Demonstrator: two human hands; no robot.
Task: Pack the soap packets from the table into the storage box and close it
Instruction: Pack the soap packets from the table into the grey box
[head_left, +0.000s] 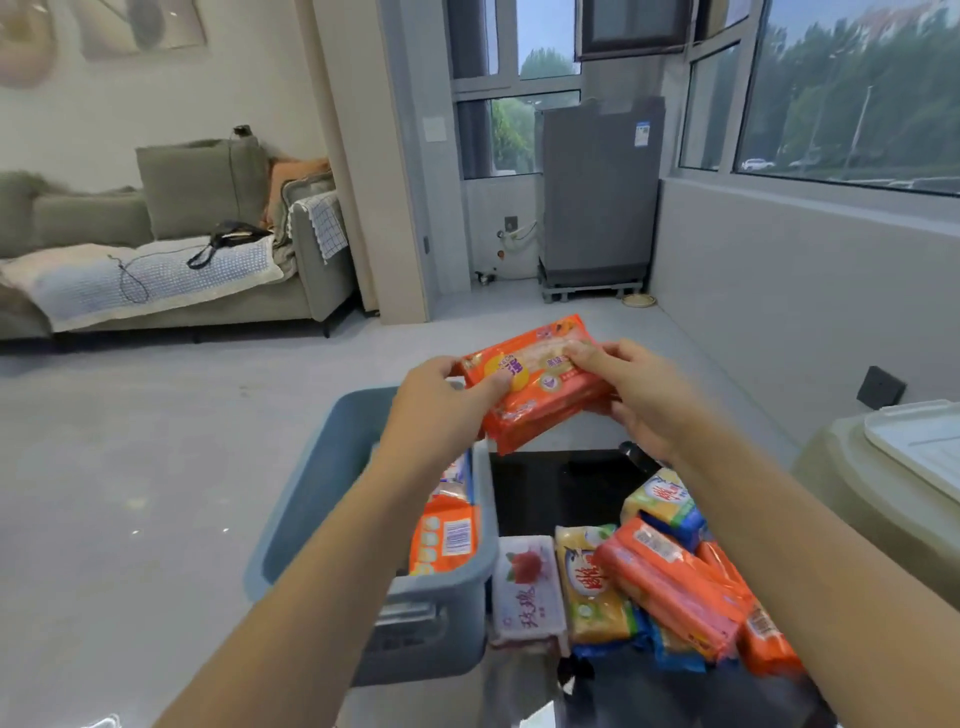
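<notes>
An orange soap packet (540, 395) is held in the air by both hands, above the far right corner of the blue storage box (306, 499). My left hand (441, 400) grips its left end and my right hand (634, 395) grips its right end. The box stands open, with an orange packet (444, 535) and others lying inside, partly hidden by my left arm. On the black table (556, 488) to the right lie several packets: a white one with a rose (527, 592), a yellow one (592, 582) and orange ones (675, 587).
A beige container with a white lid (914, 452) stands at the right. The grey floor stretches to the left of the box. A grey sofa (156, 260) sits at the far left and a covered appliance (597, 197) by the windows.
</notes>
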